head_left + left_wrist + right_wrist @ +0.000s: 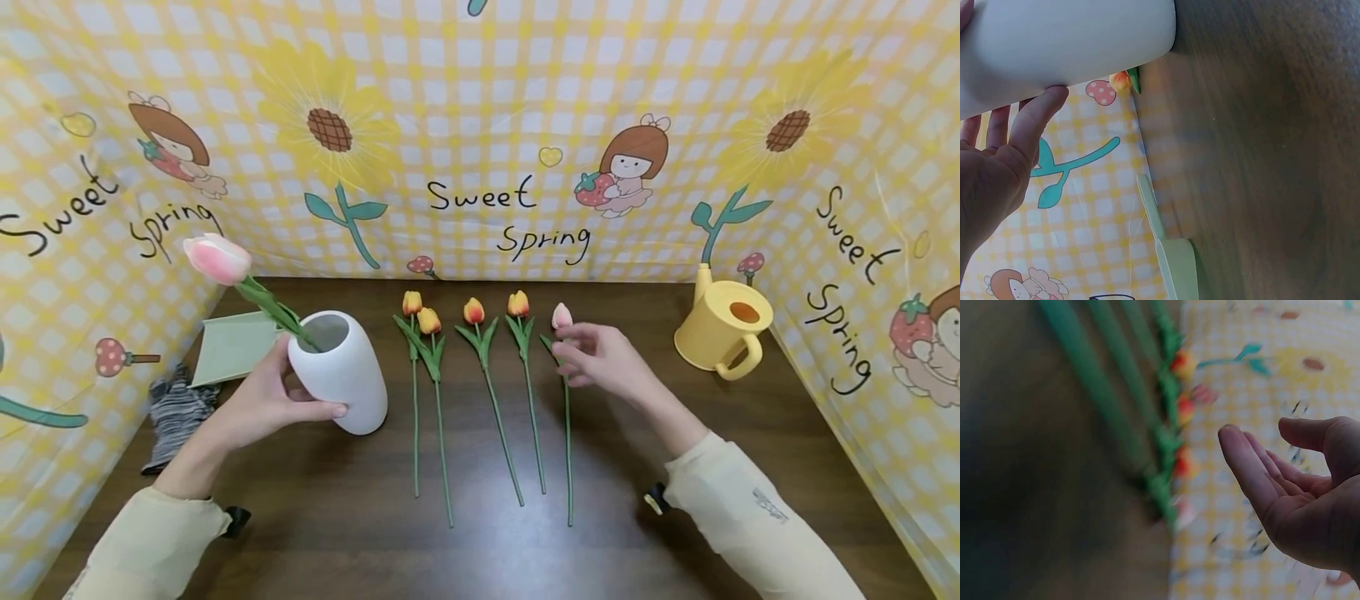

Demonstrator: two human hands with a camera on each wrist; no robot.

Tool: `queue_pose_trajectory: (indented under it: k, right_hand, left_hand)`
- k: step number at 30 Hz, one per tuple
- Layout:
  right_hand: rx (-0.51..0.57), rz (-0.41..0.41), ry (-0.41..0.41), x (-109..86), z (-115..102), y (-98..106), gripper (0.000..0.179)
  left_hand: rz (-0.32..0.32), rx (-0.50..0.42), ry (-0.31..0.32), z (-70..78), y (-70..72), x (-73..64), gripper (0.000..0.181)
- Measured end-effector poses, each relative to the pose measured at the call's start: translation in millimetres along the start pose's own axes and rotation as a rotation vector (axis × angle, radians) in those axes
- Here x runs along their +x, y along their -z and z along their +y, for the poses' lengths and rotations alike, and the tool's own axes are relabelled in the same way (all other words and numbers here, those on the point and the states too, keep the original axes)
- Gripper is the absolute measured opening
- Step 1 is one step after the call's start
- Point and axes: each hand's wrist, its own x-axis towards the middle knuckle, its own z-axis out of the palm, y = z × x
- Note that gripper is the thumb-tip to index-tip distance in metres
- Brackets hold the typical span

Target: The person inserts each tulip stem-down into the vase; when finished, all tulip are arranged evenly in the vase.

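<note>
My left hand (262, 404) grips a white vase (345, 379), thumb in front and fingers behind; the vase tilts a little to the left. A pink tulip (219, 258) leans out of its mouth toward the left. In the left wrist view, the fingers (1040, 115) lie against the side of the vase (1085, 44). Over a second pink tulip (562, 317), lying on the table, hovers my right hand (603, 358). The right wrist view shows this hand (1297, 506) with loosely bent fingers, thumb apart and nothing held.
Several yellow-orange tulips (473, 312) lie in a row between the hands, stems toward me. A yellow watering can (712, 329) stands at the right. Left of the vase are a pale green dustpan-like piece (236, 346) and a grey glove (176, 412). Checked cloth (480, 125) encloses the table.
</note>
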Motion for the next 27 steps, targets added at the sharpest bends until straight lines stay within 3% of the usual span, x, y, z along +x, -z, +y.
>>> queue_pose_trajectory:
  k: [5, 9, 15, 19, 27]
  right_hand:
    - [0.012, -0.046, -0.128, -10.7, 39, 17, 0.048]
    - [0.012, -0.087, -0.213, -17.0, 56, 25, 0.050]
    - [0.010, -0.121, -0.286, -18.1, 66, 28, 0.053]
    - [-0.039, -0.100, -0.328, -12.5, 67, 34, 0.052]
    - [-0.119, -0.081, -0.369, -3.1, 68, 19, 0.046]
  left_hand:
    - [0.003, -0.014, 0.008, 0.9, 3.0, -4.5, 0.095]
    - [0.004, -0.009, 0.026, 0.8, 2.3, -4.3, 0.095]
    - [-0.006, -0.018, 0.012, 1.1, 1.5, -1.6, 0.097]
    - [-0.017, -0.031, -0.012, -0.1, -2.8, 5.4, 0.097]
    - [0.003, -0.010, 0.012, 0.9, 0.6, 1.4, 0.099]
